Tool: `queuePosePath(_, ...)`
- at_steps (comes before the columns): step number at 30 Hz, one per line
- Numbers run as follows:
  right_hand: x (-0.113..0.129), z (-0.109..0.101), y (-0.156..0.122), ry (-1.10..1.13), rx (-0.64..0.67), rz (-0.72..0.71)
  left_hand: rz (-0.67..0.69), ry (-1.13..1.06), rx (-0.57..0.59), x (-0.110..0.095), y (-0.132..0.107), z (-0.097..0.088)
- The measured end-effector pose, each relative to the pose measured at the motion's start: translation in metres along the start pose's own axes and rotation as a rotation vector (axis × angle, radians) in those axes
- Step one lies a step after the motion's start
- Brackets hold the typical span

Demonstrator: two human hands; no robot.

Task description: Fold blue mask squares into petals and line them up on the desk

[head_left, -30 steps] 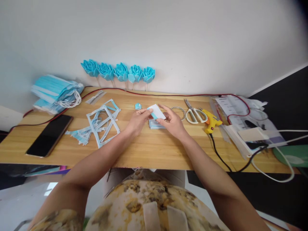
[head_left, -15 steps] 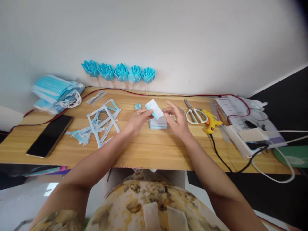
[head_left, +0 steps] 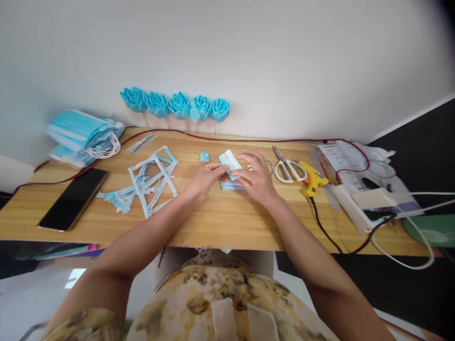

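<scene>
Now right grip [head_left: 259,179] pinches cloth piece [head_left: 231,159] again with left grip [head_left: 207,179], likely steadier, above surface [head_left: 220,220] between front and back edges.

There are two hands, one left hand [head_left: 206,181] and one right hand [head_left: 259,179], sharing one piece of cloth [head_left: 231,160], along with one small stack of cloth [head_left: 232,187] and one little folded packet [head_left: 204,156]. Five blue flowers [head_left: 179,106], one phone [head_left: 73,200], one pair of scissors [head_left: 280,157], one yellow glue gun [head_left: 313,179] and one table [head_left: 206,225] are also there. The masks [head_left: 78,130] in the one pile and the loose strips [head_left: 145,198] overlap too much to be counted.
</scene>
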State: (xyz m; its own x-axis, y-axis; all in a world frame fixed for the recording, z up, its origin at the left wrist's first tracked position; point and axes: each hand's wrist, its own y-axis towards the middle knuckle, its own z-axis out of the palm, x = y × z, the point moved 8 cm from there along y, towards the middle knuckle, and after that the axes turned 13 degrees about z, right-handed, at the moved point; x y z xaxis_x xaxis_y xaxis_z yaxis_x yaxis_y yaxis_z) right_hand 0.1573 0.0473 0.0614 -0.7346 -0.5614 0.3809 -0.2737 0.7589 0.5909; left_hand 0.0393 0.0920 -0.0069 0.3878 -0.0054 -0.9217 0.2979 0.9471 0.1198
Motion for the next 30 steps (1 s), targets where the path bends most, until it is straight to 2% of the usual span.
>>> queuePosePath(5,-0.014,0.000,0.000,0.167,-0.026,0.173,0.021,0.140,0.007,-0.001,0.000,-0.003)
queuePosePath(14,-0.040,0.018,-0.006,0.656,0.051,0.553,0.040,0.137,0.034,-0.007,-0.002,0.001)
queuePosePath(17,-0.048,0.025,-0.010,0.725,0.071,0.655,0.036,0.137,0.036,-0.005,-0.003,0.001)
queuePosePath(23,-0.051,0.022,-0.012,0.649,0.049,0.716,0.032,0.166,0.068,-0.001,-0.002,0.000)
queuePosePath(30,-0.051,0.028,-0.012,0.817,0.062,0.720,0.017,0.278,0.044,-0.004,-0.003,0.000)
